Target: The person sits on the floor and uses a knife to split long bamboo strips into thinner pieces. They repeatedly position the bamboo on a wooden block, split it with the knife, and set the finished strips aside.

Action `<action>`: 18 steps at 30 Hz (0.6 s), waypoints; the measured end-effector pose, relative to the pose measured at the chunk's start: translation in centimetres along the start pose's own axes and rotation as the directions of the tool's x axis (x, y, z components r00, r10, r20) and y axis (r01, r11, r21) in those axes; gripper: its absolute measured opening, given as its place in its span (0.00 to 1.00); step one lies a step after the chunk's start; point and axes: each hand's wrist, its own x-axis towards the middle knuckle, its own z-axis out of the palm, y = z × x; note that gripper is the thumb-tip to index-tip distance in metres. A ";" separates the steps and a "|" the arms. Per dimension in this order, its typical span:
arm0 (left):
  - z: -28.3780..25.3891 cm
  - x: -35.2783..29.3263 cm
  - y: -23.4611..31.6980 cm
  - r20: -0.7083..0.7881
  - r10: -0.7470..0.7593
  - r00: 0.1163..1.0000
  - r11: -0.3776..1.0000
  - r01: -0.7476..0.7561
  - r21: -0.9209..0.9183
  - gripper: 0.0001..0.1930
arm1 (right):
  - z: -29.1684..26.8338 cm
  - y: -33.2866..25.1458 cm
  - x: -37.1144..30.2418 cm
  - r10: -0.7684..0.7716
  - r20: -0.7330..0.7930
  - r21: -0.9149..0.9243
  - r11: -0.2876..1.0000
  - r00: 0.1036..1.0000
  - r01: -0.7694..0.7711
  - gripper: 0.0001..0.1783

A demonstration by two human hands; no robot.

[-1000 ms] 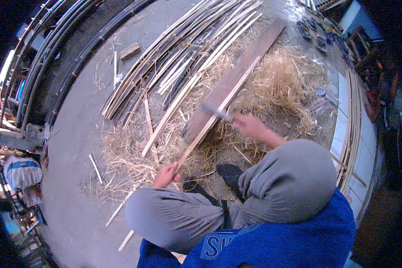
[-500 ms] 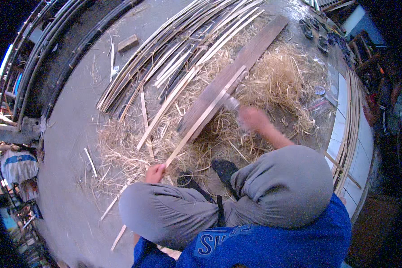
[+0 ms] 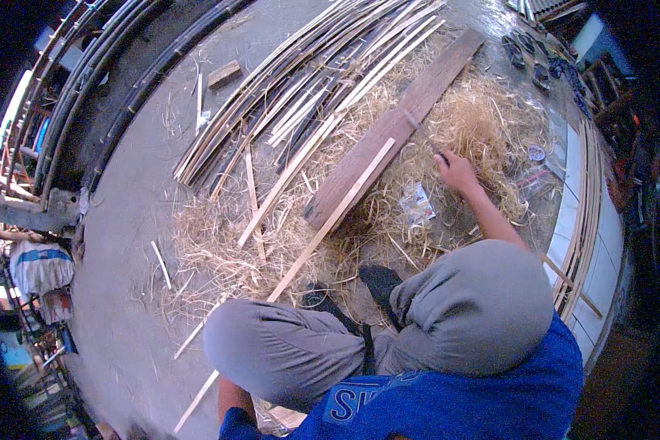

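Note:
My right hand [image 3: 456, 173] grips the dark handle of a knife [image 3: 428, 139]. Its narrow blade points up and left, with the tip over a long brown plank [image 3: 367, 152]. A pale, flat bamboo strip [image 3: 348, 199] lies slantwise across the plank's near part. From there it runs down toward my left knee, where its lower end disappears from sight. The knife is apart from the strip, beyond its far end. My left forearm [image 3: 235, 400] shows beside the left knee, but my left hand is hidden behind that knee.
Curly shavings [image 3: 471, 121] cover the floor around the plank. A bundle of long strips [image 3: 301, 81] lies at the far left, near a small wood block [image 3: 224, 74]. Printed packaging [image 3: 416, 204] rests on the shavings. Dark poles [image 3: 136, 92] stand left; more strips [image 3: 581, 220] lie right.
My right hand with the knife has moved away from the strip, up and to the right. The strip has slid back toward me. My left hand has gone out of sight behind the knee.

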 end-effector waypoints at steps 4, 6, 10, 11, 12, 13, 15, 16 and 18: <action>2.2 1.0 1.9 -0.075 0.123 0.990 0.992 -0.119 0.048 0.17 | 3.2 -5.7 -5.4 -0.183 0.217 0.165 0.975 0.959 0.149 0.23; 4.3 3.8 5.7 -0.118 0.329 0.937 0.934 -0.304 0.188 0.16 | 5.3 -6.8 -9.8 -0.325 0.059 0.279 0.913 0.944 0.297 0.21; 5.9 5.0 10.5 -0.236 0.456 0.858 0.805 -0.283 0.522 0.17 | 4.2 -10.9 -11.5 -0.432 0.398 0.128 0.899 0.809 0.418 0.20; 5.2 4.8 10.0 -0.213 0.449 0.868 0.814 -0.299 0.498 0.17 | 3.9 -10.8 -9.8 -0.373 0.475 0.041 0.914 0.797 0.403 0.20; 4.4 4.7 9.5 -0.170 0.459 0.872 0.813 -0.335 0.476 0.17 | 3.7 -6.9 -7.3 -0.134 0.274 0.081 0.990 0.952 0.117 0.20; 3.9 4.2 8.4 -0.153 0.449 0.880 0.825 -0.343 0.449 0.17 | 2.3 -4.7 -4.7 -0.006 0.178 0.058 0.998 0.984 -0.004 0.20; 4.0 2.8 8.5 -0.212 0.387 0.898 0.894 -0.309 0.324 0.17 | -1.0 -0.4 -1.7 0.154 0.032 -0.011 0.988 0.987 -0.154 0.20; 3.4 3.7 5.9 -0.204 0.378 0.903 0.903 -0.312 0.295 0.16 | -1.3 -0.1 -0.6 0.147 0.008 -0.057 0.988 0.989 -0.147 0.20; 3.8 4.6 5.6 -0.169 0.393 0.904 0.908 -0.353 0.225 0.15 | -0.6 -3.3 -2.3 0.035 0.059 0.068 0.997 0.998 -0.039 0.21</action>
